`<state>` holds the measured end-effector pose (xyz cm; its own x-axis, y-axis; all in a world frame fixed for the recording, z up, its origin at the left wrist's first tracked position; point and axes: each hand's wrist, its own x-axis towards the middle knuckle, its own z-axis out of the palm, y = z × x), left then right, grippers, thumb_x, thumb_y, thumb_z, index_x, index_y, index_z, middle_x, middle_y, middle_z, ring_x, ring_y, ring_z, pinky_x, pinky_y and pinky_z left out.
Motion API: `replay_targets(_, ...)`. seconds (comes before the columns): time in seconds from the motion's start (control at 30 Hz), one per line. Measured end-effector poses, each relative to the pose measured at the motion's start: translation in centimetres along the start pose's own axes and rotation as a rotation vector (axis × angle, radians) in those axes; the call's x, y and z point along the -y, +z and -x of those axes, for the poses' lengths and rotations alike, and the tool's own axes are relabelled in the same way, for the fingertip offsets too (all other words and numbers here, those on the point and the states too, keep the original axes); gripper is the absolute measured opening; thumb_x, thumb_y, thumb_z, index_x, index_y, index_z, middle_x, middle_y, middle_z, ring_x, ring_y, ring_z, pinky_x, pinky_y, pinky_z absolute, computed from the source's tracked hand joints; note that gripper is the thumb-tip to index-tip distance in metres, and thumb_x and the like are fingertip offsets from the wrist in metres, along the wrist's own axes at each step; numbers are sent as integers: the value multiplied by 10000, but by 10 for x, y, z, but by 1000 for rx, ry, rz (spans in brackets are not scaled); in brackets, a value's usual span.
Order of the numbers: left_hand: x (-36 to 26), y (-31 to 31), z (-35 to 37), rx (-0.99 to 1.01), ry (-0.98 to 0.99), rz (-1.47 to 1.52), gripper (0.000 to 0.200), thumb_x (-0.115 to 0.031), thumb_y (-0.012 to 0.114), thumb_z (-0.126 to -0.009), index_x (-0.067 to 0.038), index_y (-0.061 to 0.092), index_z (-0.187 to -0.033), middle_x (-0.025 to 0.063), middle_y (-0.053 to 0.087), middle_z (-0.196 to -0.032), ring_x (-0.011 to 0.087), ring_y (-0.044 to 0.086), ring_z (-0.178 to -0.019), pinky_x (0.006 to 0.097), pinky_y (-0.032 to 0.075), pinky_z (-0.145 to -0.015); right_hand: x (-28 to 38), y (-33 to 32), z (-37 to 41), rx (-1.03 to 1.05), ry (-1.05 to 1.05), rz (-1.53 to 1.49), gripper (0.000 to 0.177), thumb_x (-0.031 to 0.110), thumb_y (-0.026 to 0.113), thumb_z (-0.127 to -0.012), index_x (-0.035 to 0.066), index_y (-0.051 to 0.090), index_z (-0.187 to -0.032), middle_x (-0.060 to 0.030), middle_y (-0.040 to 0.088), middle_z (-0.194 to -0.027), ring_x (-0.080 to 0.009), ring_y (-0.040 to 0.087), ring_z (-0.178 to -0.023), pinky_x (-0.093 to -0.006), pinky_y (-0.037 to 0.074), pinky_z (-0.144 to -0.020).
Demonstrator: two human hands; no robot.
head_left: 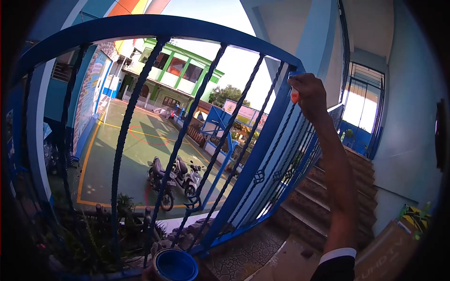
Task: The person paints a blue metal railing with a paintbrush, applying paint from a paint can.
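My right hand [307, 93] is raised at the upper right corner of the blue metal railing [187, 28], closed around a paintbrush [294, 96] with an orange part showing below the fingers. The brush's blue end meets the railing's corner post, though the bristles are mostly hidden. Low in the view, an open can of blue paint [176, 265] is held by my left hand [148, 273], of which only a small part shows at the can's left side. Twisted blue bars [129, 117] run down from the railing's curved top.
Brown steps [311, 206] climb on the right beside a light blue wall [408, 140]. A cardboard box [389, 250] stands at the lower right. Beyond the bars, motorcycles [185, 178] are parked on a green court [117, 159]. Plants [124, 206] grow just behind the railing.
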<state>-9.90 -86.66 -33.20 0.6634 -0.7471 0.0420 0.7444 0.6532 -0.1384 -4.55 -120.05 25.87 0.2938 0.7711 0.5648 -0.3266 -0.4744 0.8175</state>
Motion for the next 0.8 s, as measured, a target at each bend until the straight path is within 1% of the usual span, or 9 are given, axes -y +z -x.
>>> replay_targets(0.13,-11,-1,0,20,-7,-42,737,-566,571,-916,-121,498,-1500,210,576,-1471,477,603,-1267,725,534,-948,-2,22,-11,39,-28,108,316,-28,732,-843,114,760,-1124,-55,725,-1117,-256,675,-1100,-414,507,-971)
replay_targets(0.23,-16,-11,-8,-37,-16,36,726,-563,568,-923,-116,505,-1492,214,585,-1456,477,607,-1263,727,535,-947,-8,39,-13,65,15,144,312,-9,723,-846,112,751,-1132,-51,715,-1091,-252,662,-1098,-419,493,-983)
replay_targets(0.37,-24,-20,-18,-77,29,22,722,-563,568,-925,-112,509,-1485,214,592,-1445,476,606,-1264,726,537,-951,12,52,-21,21,33,303,288,31,789,-827,103,773,-1105,-61,690,-1053,-247,652,-1047,-428,491,-979)
replay_targets(0.5,-31,-17,-21,15,42,-17,736,-549,582,-924,-90,488,-1492,225,589,-1442,476,610,-1259,717,547,-951,10,54,-17,152,3,277,350,11,817,-807,59,753,-1148,-93,686,-1071,-256,656,-1081,-429,504,-985)
replay_targets(0.53,-32,-13,-22,58,38,-27,739,-543,586,-925,-84,482,-1495,228,588,-1442,476,612,-1258,715,549,-951,10,51,-16,161,6,262,354,6,822,-806,57,754,-1150,-96,686,-1074,-255,657,-1085,-433,506,-983)
replay_targets(0.63,-33,-28,-30,11,99,118,750,-531,596,-927,-70,463,-1504,238,590,-1434,477,619,-1248,714,550,-953,12,25,-22,161,8,199,356,-20,825,-814,45,753,-1157,-111,688,-1093,-261,662,-1084,-436,515,-980)
replay_targets(0.73,-33,-12,-25,96,22,91,736,-530,600,-927,-78,478,-1495,230,599,-1427,478,625,-1239,710,555,-947,0,33,-22,120,7,184,349,-43,806,-816,41,749,-1149,-115,686,-1099,-270,658,-1088,-428,516,-985)
replay_targets(0.77,-32,-13,-23,-7,55,79,716,-534,605,-925,-89,508,-1476,216,608,-1421,468,630,-1235,705,556,-946,-5,37,-21,147,5,187,346,-53,793,-819,38,744,-1149,-117,684,-1115,-280,653,-1094,-418,518,-981)
replay_targets(0.8,-31,-13,-22,-41,64,92,709,-536,604,-925,-91,517,-1471,212,609,-1422,464,632,-1233,704,554,-948,-5,38,-18,144,-15,197,356,-53,793,-816,38,740,-1156,-117,683,-1121,-282,651,-1097,-418,518,-979)
